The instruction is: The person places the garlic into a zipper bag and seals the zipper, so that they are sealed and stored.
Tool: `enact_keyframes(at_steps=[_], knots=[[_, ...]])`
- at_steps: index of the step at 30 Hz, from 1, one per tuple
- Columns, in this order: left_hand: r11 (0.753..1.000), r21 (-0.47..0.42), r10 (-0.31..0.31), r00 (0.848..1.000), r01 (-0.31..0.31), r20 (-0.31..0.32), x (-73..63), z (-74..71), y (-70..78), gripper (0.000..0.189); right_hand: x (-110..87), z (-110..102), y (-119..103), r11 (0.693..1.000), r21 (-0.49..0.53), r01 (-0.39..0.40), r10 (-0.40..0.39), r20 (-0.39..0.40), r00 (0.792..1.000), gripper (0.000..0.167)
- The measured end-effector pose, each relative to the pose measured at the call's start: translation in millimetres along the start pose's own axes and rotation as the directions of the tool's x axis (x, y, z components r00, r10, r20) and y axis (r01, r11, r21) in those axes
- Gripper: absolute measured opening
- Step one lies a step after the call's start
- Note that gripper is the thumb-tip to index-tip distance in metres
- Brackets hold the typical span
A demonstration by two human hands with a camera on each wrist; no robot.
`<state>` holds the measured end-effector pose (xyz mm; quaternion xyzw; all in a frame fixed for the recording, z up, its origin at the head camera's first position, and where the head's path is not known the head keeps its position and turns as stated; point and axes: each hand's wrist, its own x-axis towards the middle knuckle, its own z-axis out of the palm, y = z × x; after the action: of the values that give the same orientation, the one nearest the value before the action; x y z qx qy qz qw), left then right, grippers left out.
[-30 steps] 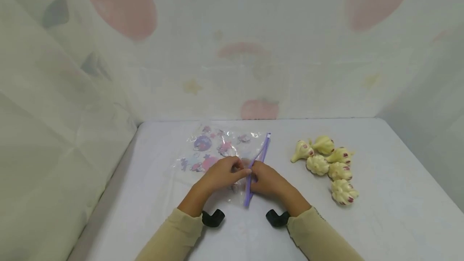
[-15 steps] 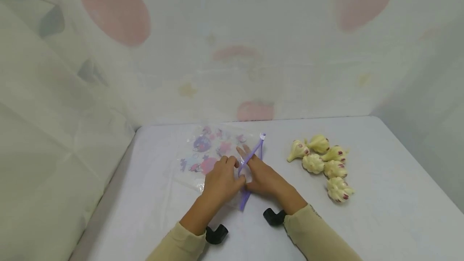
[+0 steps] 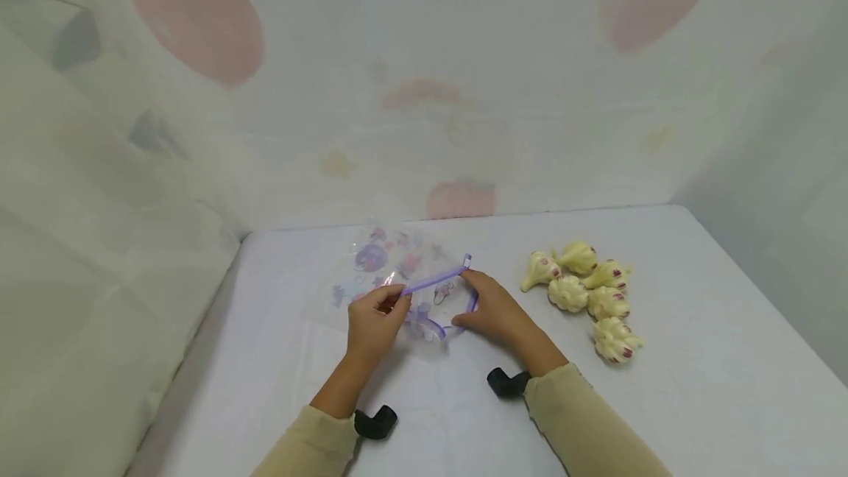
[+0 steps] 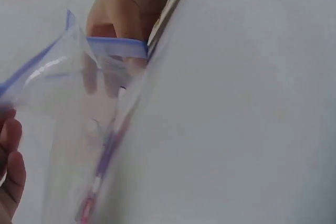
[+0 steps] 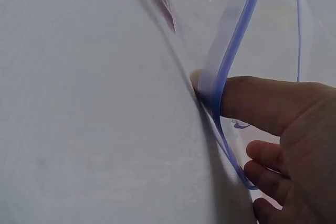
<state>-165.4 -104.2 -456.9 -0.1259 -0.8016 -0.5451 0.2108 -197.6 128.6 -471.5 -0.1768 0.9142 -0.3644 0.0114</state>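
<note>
A clear zip bag [image 3: 371, 259] with pink and purple prints lies on the white table, its purple-edged mouth spread apart. My left hand [image 3: 372, 321] pinches the rim on the left of the mouth between thumb and fingers. On the other side, my right hand [image 3: 498, 309] has its thumb and fingers just inside the mouth, spread against the purple strip [image 5: 236, 40]. Through the clear plastic in the left wrist view, fingers of the right hand [image 4: 123, 9] show. A pale slider tab [image 3: 467, 262] sits at the far end of the strip.
Several garlic bulbs [image 3: 567, 293], cream with purple-red marks, are grouped on the table [image 3: 702, 330] to the right of the bag. White patterned cloth [image 3: 563, 116] stands behind the table and along both sides. Black wrist mounts [image 3: 376, 422] stick out from both sleeves.
The hands have drawn apart, the left one moving leftward with the rim. The bag's mouth has widened from a narrow slit. The garlic bulbs keep their arrangement while the view shifts slightly.
</note>
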Motion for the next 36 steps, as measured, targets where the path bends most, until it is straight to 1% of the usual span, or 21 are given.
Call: enact_keyframes(at_steps=[2,3,5,7,8,10,12,14,15,17,19,21,22,24,26,29,33,36], knots=[[0.994,-0.103,-0.044,0.999,0.042,-0.011,-1.5,2.0,-5.0,0.01,0.1,-0.9,1.2,0.999,0.02,-0.037,0.038,-0.014,0.999,0.079],[0.985,-0.153,-0.079,0.997,0.077,-0.007,-2.1,3.3,-7.3,0.01,0.1,-1.9,1.1,0.999,0.023,-0.037,0.038,-0.03,0.999,0.074],[0.963,-0.233,-0.136,0.991,0.134,0.007,-3.1,5.9,-10.9,0.012,0.0,-5.8,-0.8,0.999,0.026,-0.02,0.022,-0.06,0.998,0.059],[0.944,-0.281,-0.176,0.984,0.175,0.02,-3.6,7.6,-11.0,0.013,-0.8,-13.2,-3.9,1.0,0.027,0.013,-0.01,-0.096,0.995,0.044],[0.938,-0.291,-0.191,0.981,0.19,0.025,-3.6,7.9,-9.9,0.012,-1.3,-18.3,-5.0,0.999,0.017,0.035,-0.033,-0.118,0.993,0.039],[0.932,-0.295,-0.21,0.977,0.209,0.028,-4.3,7.5,-2.3,0.012,-3.9,-33.0,-6.0,0.997,-0.018,0.075,-0.077,-0.167,0.983,0.032],[0.933,-0.287,-0.217,0.976,0.216,0.027,-5.1,6.9,6.7,0.011,-8.2,-51.8,-3.4,0.994,-0.083,0.075,-0.092,-0.227,0.97,0.03],[0.938,-0.277,-0.209,0.977,0.209,0.029,-5.2,6.3,14.9,0.011,-12.9,-72.0,2.7,0.989,-0.147,0.035,-0.077,-0.288,0.954,0.032],[0.942,-0.269,-0.202,0.979,0.202,0.029,-5.2,6.2,18.2,0.011,-15.9,-81.6,6.2,0.986,-0.165,-0.005,-0.046,-0.307,0.95,0.034],[0.947,-0.256,-0.191,0.981,0.193,0.031,-5.0,6.6,20.6,0.012,-21.8,-98.0,14.1,0.974,-0.203,-0.104,0.034,-0.322,0.946,0.042],[0.95,-0.25,-0.186,0.982,0.189,0.035,-5.0,7.6,22.2,0.012,-27.6,-109.2,21.6,0.951,-0.23,-0.206,0.133,-0.297,0.945,0.052],[0.949,-0.25,-0.187,0.982,0.19,0.036,-5.4,9.1,22.6,0.012,-32.2,-114.9,27.6,0.921,-0.267,-0.284,0.22,-0.246,0.944,0.062],[0.948,-0.253,-0.188,0.981,0.192,0.038,-5.7,9.9,22.5,0.013,-33.4,-115.8,30.3,0.908,-0.29,-0.302,0.243,-0.224,0.944,0.065],[0.948,-0.258,-0.184,0.982,0.189,0.043,-6.2,11.5,22.2,0.013,-34.4,-114.6,34.3,0.896,-0.315,-0.313,0.265,-0.187,0.946,0.067],[0.947,-0.264,-0.175,0.983,0.181,0.049,-6.5,13.1,22.0,0.014,-32.8,-110.8,36.7,0.899,-0.335,-0.282,0.238,-0.166,0.957,0.064],[0.95,-0.265,-0.157,0.986,0.165,0.052,-7.0,15.4,22.1,0.014,-28.6,-101.8,37.3,0.921,-0.332,-0.206,0.167,-0.142,0.976,0.06],[0.953,-0.265,-0.142,0.989,0.147,0.04,-8.3,17.9,22.5,0.013,-24.1,-86.8,30.2,0.964,-0.23,-0.132,0.116,-0.083,0.99,0.063],[0.953,-0.268,-0.133,0.99,0.138,0.037,-8.3,18.0,22.6,0.012,-23.1,-76.7,22.2,0.985,-0.143,-0.099,0.09,-0.063,0.994,0.064]])
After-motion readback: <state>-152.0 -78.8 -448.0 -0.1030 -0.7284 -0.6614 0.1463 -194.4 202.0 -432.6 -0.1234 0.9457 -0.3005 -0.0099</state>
